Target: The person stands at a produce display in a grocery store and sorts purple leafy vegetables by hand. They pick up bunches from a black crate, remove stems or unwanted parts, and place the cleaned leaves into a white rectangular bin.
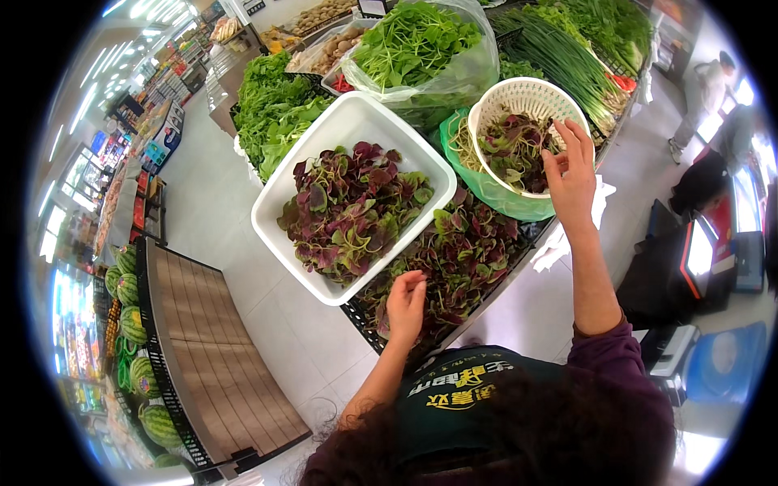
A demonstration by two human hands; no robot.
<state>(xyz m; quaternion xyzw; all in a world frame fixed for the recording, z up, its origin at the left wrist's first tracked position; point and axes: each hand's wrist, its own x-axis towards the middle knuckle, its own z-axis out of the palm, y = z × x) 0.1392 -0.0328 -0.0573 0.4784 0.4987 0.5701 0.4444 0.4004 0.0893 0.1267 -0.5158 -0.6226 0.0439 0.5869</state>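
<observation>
My right hand (pixel 569 167) is over the near right rim of a round white plastic colander (pixel 523 91), fingertips at the wilted red-green leaves (pixel 516 149) in it; whether they pinch a leaf I cannot tell. My left hand (pixel 406 307), fingers curled, hovers over loose red amaranth leaves (pixel 468 261) in a black crate (pixel 363 322); a small leaf between its fingertips cannot be ruled out. Left of the colander, a white rectangular plastic tub (pixel 358 115) holds a heap of red amaranth (pixel 358 212). The colander sits on a green plastic bag (pixel 510 205) with pale stems.
Behind the tub stand a clear bag of leafy greens (pixel 419 45), more greens (pixel 273 103) and long green chives (pixel 559 61). A wooden slatted display stand (pixel 225 358) with watermelons (pixel 159 425) is at left. Two people (pixel 705 91) and checkout equipment (pixel 699 249) are at right.
</observation>
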